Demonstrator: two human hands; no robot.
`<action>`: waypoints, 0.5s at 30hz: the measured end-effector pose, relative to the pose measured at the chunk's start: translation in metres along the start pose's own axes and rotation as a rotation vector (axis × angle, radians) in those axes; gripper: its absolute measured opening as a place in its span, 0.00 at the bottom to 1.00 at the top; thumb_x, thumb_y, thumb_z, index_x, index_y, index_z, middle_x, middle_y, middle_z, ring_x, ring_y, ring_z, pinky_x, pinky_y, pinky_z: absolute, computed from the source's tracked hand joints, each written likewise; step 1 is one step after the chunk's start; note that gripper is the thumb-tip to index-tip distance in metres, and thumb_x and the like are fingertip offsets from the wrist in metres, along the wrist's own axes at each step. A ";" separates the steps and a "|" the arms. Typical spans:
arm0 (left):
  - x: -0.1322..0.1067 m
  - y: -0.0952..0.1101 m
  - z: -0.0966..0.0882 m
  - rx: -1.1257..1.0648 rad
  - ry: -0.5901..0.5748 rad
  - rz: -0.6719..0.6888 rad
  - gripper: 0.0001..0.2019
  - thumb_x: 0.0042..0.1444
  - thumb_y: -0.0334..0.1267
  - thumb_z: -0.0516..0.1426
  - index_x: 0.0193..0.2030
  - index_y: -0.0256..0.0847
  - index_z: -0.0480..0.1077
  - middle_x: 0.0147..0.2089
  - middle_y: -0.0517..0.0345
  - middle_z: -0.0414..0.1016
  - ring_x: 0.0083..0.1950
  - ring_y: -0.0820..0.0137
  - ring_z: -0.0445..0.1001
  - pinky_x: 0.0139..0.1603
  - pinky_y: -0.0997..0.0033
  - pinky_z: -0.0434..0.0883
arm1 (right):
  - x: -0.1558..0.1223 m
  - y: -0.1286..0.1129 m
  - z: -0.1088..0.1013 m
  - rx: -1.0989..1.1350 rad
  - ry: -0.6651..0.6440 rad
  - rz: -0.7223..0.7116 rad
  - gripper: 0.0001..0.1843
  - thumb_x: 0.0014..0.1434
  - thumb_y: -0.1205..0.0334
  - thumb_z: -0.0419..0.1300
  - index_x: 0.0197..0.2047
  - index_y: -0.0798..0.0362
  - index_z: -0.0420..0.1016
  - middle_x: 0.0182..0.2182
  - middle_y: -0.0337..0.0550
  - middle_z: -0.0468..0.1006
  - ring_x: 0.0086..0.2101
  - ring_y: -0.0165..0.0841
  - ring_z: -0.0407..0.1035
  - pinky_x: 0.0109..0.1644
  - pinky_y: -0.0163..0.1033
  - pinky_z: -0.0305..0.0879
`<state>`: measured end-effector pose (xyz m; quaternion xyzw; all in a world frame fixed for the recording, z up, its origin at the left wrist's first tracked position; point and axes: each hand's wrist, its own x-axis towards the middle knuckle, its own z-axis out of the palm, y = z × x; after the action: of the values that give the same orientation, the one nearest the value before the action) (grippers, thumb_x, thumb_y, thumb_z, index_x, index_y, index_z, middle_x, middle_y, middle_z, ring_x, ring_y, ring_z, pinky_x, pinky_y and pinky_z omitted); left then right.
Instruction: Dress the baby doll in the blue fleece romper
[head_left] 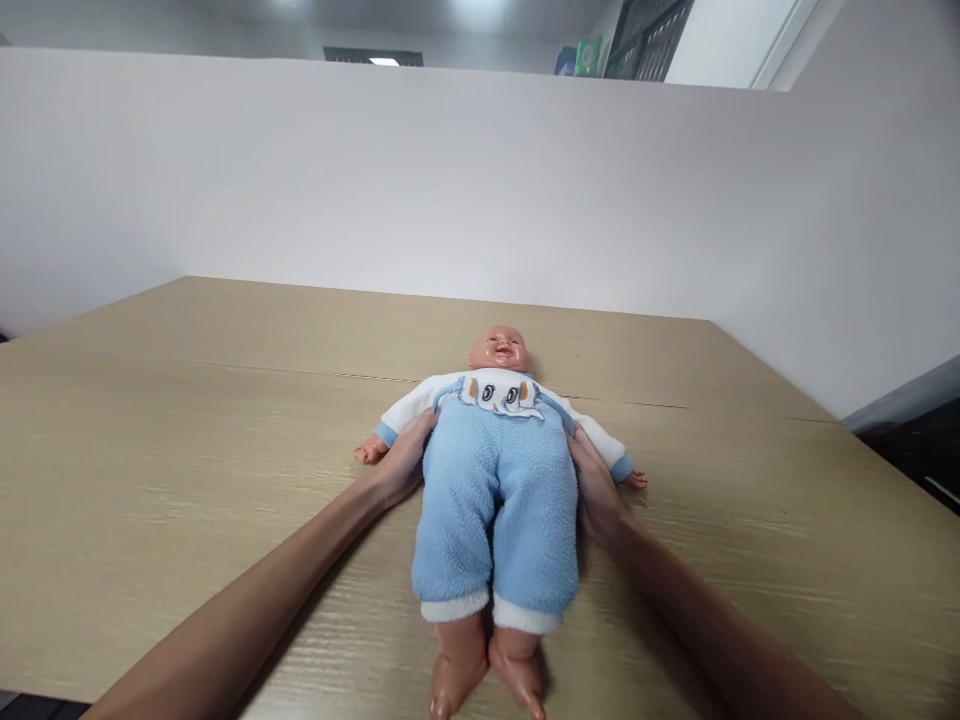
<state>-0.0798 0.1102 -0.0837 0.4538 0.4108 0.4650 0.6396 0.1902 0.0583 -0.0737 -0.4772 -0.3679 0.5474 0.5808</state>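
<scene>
A baby doll (495, 490) in a fluffy light-blue romper with white sleeves lies on its back on the wooden table (187, 450), head away from me and bare feet toward me. My left hand (401, 462) presses against the doll's left flank, its fingers tucked under the body. Against the opposite flank rests my right hand (594, 488), the fingers likewise slipped beneath the torso. Both hands clasp the doll's trunk between them; the fingertips are hidden under the fabric.
A tall white partition (480, 180) walls off the far and right sides of the table. The table's right edge drops off toward a dark floor area (922, 450). Ceiling lights and a window show above the partition.
</scene>
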 end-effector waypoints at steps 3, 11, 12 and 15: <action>0.002 0.005 -0.007 0.002 -0.059 0.048 0.15 0.61 0.48 0.63 0.49 0.41 0.76 0.46 0.55 0.81 0.49 0.61 0.74 0.53 0.65 0.68 | 0.006 -0.001 -0.003 -0.001 -0.047 -0.055 0.25 0.63 0.41 0.66 0.59 0.42 0.74 0.56 0.43 0.83 0.56 0.47 0.76 0.60 0.51 0.74; 0.005 0.026 -0.028 0.462 -0.107 0.277 0.16 0.66 0.51 0.59 0.52 0.44 0.78 0.56 0.53 0.79 0.60 0.55 0.71 0.68 0.61 0.62 | 0.022 0.000 -0.029 -0.241 -0.214 -0.207 0.14 0.68 0.44 0.63 0.47 0.45 0.73 0.43 0.38 0.82 0.46 0.39 0.75 0.57 0.42 0.68; 0.004 0.027 -0.029 0.516 -0.116 0.295 0.17 0.67 0.52 0.58 0.51 0.44 0.78 0.55 0.53 0.78 0.59 0.55 0.71 0.67 0.61 0.63 | 0.022 -0.004 -0.035 -0.315 -0.245 -0.224 0.14 0.69 0.44 0.62 0.46 0.45 0.73 0.41 0.38 0.81 0.44 0.39 0.74 0.55 0.42 0.68; 0.005 0.030 -0.035 0.713 -0.140 0.355 0.17 0.70 0.53 0.55 0.49 0.42 0.76 0.52 0.51 0.77 0.57 0.54 0.69 0.65 0.59 0.64 | 0.022 -0.017 -0.052 -0.562 -0.357 -0.262 0.12 0.71 0.47 0.60 0.46 0.47 0.73 0.39 0.39 0.79 0.41 0.40 0.73 0.52 0.44 0.70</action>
<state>-0.1187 0.1263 -0.0642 0.7418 0.4169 0.3646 0.3782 0.2475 0.0728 -0.0743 -0.4640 -0.6580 0.4204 0.4184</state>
